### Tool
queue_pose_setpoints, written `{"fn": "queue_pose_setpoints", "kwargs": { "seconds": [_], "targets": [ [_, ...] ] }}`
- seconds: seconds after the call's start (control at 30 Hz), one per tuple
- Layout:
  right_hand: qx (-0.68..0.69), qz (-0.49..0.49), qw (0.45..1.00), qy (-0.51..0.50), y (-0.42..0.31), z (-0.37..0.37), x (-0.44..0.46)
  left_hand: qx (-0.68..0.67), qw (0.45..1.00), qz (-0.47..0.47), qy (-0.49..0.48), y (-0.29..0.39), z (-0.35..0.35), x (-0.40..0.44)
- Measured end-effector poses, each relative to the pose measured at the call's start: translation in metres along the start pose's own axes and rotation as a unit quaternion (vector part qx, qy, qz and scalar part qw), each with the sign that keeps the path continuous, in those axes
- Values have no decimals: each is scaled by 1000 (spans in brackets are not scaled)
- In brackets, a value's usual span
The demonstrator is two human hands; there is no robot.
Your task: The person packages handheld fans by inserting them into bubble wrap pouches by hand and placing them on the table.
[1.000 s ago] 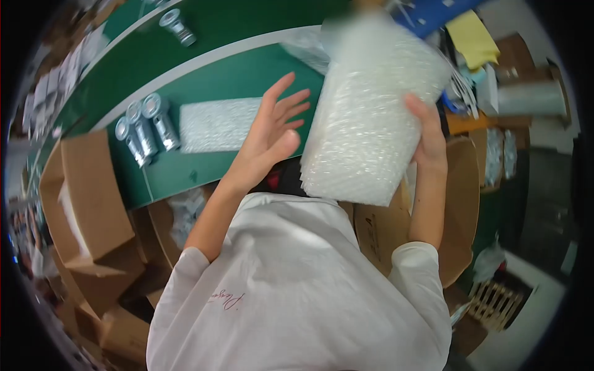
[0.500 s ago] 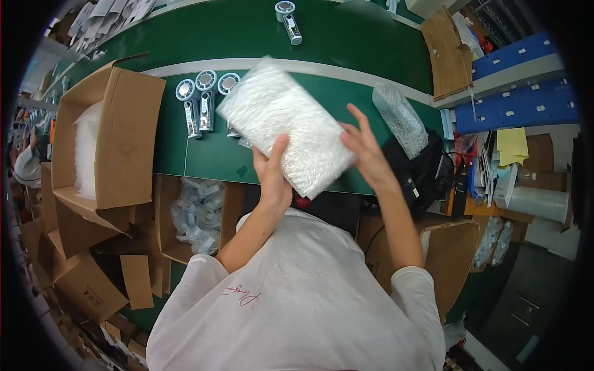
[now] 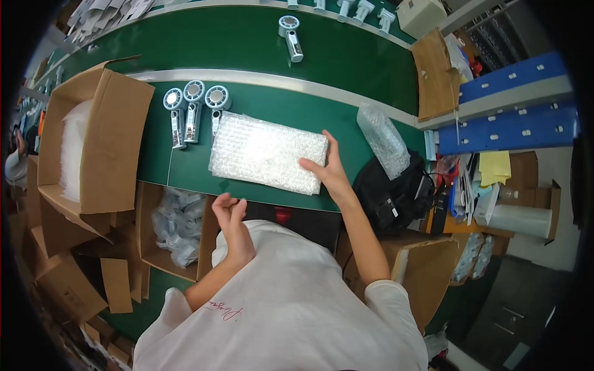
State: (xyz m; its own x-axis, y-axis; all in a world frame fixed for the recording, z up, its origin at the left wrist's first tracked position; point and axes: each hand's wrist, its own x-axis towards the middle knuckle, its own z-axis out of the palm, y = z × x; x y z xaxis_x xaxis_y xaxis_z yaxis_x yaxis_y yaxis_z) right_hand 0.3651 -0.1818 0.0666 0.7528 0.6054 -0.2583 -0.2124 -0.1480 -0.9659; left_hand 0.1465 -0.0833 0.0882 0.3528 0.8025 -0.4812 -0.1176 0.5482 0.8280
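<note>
A flat stack of bubble wrap (image 3: 266, 153) lies on the green table (image 3: 185, 170) in front of me. My right hand (image 3: 328, 171) grips its right end, thumb on top. My left hand (image 3: 232, 226) is below the table's front edge, apart from the stack, its fingers loosely bent and holding nothing. Left of and behind the stack are three handheld fans (image 3: 193, 111), one partly covered by it. Another fan (image 3: 292, 40) lies farther back on the green surface beyond the pale rail.
A bubble-wrapped item (image 3: 383, 139) and a black bag (image 3: 393, 191) are at the right. An open carton (image 3: 117, 142) stands left; a box of plastic-wrapped items (image 3: 179, 226) is below the table. Blue racks (image 3: 507, 133) are at far right. Part of another person shows at far left.
The bubble wrap stack has come down from the air onto the table and turned nearly level. My left hand has let go and drawn back toward me; my right hand has taken hold of the right end.
</note>
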Motion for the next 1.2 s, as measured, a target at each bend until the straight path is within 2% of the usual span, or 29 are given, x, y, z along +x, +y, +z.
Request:
{"fn": "queue_pose_setpoints", "kwargs": {
  "seconds": [0.07, 0.1, 0.13, 0.17, 0.23, 0.27, 0.33, 0.5, 0.6, 0.63, 0.67, 0.73, 0.77, 0.83, 0.87, 1.0, 1.03, 1.07, 1.1, 1.13, 1.17, 1.2],
  "targets": [
    [-3, -2, 1000, -11, 1, 3, 5, 58, 982, 126, -131, 26, 18, -14],
    [-6, -3, 1000, -14, 1, 4, 5, 97, 966, 112, -211, 36, 30, -14],
    [-10, -3, 1000, -15, 1, 5, 6, 206, 899, 264, -282, 43, 48, -4],
    [-15, -5, 1000, -14, 1, 5, 6, 306, 792, 402, -343, 47, 68, 10],
    [22, 35, 999, 11, -15, 4, -2, 398, 705, 494, -318, 32, 107, 34],
    [18, 34, 999, 14, -18, -1, -6, 393, 707, 494, -320, 21, 118, 44],
    [19, -29, 992, 123, -20, -17, -16, 516, 628, 517, -267, 1, 133, 56],
    [25, -25, 991, 127, -48, -51, -26, 536, 622, 489, -295, 2, 134, 60],
    [30, -70, 988, 133, -62, -45, 28, 531, 642, 443, -329, 6, 128, 64],
    [-21, -141, 980, 142, -61, -40, 59, 530, 650, 421, -344, 8, 125, 66],
    [-71, -214, 963, 149, -61, -31, 92, 528, 657, 401, -358, 11, 123, 69],
    [-215, -298, 911, 190, -66, 0, 152, 508, 666, 412, -359, 9, 119, 73],
    [-309, -373, 848, 215, -57, 9, 189, 505, 664, 423, -353, 8, 116, 74],
    [-451, -302, 794, 274, -40, 22, 244, 476, 697, 371, -386, 11, 115, 78],
    [-447, -314, 791, 278, -33, 19, 261, 475, 694, 384, -382, 13, 115, 79],
    [-370, -159, 886, 231, -3, -2, 298, 476, 712, 343, -387, 17, 113, 79],
    [-368, -157, 886, 234, -3, -5, 288, 476, 709, 343, -391, 19, 111, 80],
    [-218, -148, 949, 173, -6, -8, 268, 490, 703, 336, -391, 21, 110, 81],
    [-63, -135, 983, 107, -13, -12, 239, 502, 698, 328, -393, 23, 110, 82],
    [94, -118, 988, 41, -20, -17, 206, 512, 693, 318, -396, 24, 110, 82],
    [249, -101, 963, -23, -28, -22, 172, 522, 687, 309, -400, 26, 112, 81],
    [266, -102, 958, -33, -33, -24, 135, 515, 683, 324, -404, 29, 113, 82]
  ]
}}
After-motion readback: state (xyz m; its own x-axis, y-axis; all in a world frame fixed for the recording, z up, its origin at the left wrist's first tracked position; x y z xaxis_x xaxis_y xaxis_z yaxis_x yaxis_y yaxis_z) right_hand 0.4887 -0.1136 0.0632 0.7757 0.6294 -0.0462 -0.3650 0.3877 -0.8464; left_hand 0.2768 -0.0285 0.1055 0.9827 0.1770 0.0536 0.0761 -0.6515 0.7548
